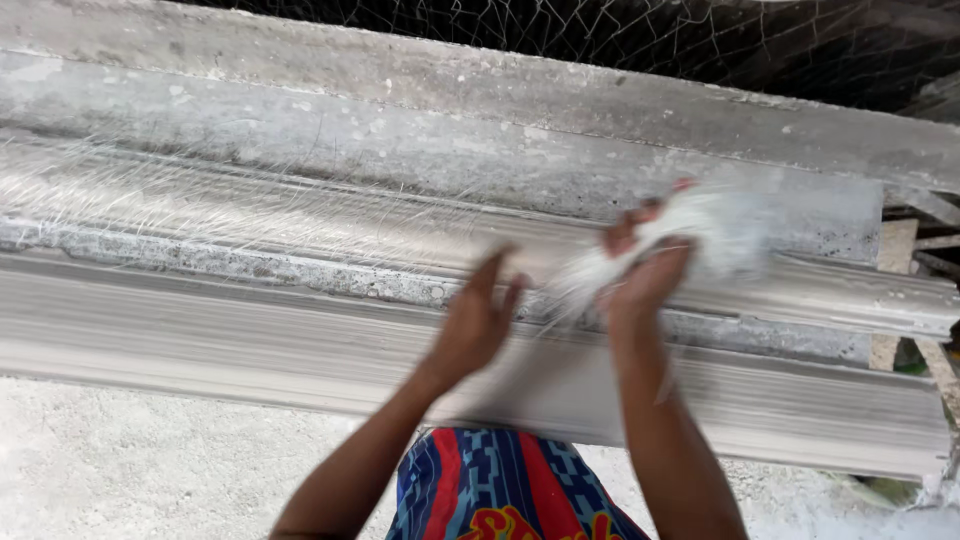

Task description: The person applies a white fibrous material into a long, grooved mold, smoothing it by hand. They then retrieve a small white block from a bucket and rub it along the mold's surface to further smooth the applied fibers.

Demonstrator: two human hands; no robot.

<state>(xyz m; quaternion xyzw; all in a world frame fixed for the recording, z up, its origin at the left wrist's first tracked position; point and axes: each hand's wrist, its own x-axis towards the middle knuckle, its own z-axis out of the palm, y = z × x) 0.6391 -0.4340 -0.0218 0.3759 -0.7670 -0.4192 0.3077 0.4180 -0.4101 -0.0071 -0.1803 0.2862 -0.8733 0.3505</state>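
Outdoors, grey moulded slab [300, 200], hands [560, 300] on white fibre [700, 225], netting [700, 40] behind.

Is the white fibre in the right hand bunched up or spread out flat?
Bunched. The right hand grips the white fibre as a fluffy wad, strands trailing toward the open left hand. Motion blur hides finer detail.

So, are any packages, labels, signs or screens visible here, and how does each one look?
None are in view.
Only the right hand gripping a bundle of white fibres, the open left hand beside it, and a long grey moulded slab overlaid with thin white strands.
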